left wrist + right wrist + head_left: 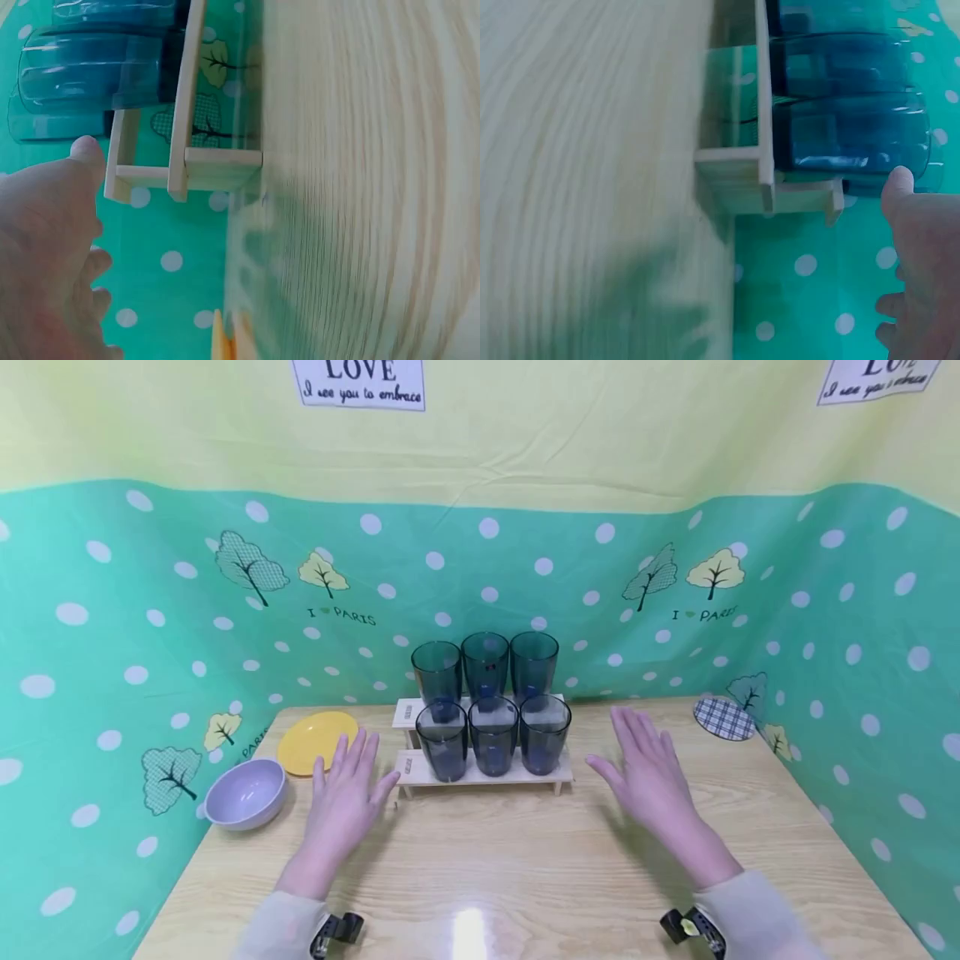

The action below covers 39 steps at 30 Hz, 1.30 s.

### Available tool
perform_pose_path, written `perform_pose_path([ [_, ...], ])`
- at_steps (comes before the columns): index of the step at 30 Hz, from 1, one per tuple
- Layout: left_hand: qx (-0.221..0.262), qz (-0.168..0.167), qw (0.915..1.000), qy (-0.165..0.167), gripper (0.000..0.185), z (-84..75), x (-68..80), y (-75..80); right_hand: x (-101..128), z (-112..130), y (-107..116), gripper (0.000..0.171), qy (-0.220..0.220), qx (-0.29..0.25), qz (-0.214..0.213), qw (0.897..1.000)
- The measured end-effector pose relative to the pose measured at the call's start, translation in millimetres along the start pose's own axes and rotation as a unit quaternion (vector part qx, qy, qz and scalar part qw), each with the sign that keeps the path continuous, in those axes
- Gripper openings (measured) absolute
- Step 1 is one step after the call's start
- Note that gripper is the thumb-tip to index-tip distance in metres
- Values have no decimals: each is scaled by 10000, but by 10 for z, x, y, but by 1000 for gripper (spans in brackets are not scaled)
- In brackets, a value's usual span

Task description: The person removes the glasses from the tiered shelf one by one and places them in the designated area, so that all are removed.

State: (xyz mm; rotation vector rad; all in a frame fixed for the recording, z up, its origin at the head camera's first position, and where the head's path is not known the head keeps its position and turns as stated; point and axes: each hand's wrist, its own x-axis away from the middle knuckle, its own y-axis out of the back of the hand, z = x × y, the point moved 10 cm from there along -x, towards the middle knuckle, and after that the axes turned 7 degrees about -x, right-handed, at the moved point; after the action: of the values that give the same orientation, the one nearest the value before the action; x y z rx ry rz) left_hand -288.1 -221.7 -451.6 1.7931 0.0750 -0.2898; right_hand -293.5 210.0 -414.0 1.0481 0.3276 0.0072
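My left hand [45, 255] fills the lower left of the wrist view, fingers straight and holding nothing, the thumb tip just short of the wooden rack [184, 161]. The rack stands on the pale wooden table [360, 187], its end frame toward me. On it sit dark blue see-through cups [90, 79], one nearest my thumb and at least one more past it; I cannot tell how many, since the frame cuts them off. Behind them hangs the green dotted cloth [172, 262] with a tree print. A sliver of something yellow [220, 341] shows at the bottom edge, perhaps a plate.
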Motion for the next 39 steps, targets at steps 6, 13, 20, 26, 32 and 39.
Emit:
perform_pose_path([
  [6, 270, 59, 9995, 129, 86, 1, -11, -83, -47, 106, -28, 92, 12, -371, -60, 9993],
  [13, 674, 13, 9974, 245, 85, 23, -13, -144, -127, 265, -40, 91, 113, -711, -118, 9973],
  [20, 924, -11, 9951, 343, 82, 62, -12, -238, -156, 363, -88, 92, 212, -1038, -163, 9942],
  [26, 1104, 11, 9933, 349, 82, 63, -14, -319, -171, 404, -127, 91, 217, -1290, -149, 9913],
  [32, 1449, -56, 9888, 341, 79, 15, -23, -366, -177, 400, -150, 91, 82, -1472, -120, 9890],
  [39, 1933, -50, 9799, 498, 76, 53, -28, -463, -196, 395, -175, 93, -111, -1835, -9, 9830],
])
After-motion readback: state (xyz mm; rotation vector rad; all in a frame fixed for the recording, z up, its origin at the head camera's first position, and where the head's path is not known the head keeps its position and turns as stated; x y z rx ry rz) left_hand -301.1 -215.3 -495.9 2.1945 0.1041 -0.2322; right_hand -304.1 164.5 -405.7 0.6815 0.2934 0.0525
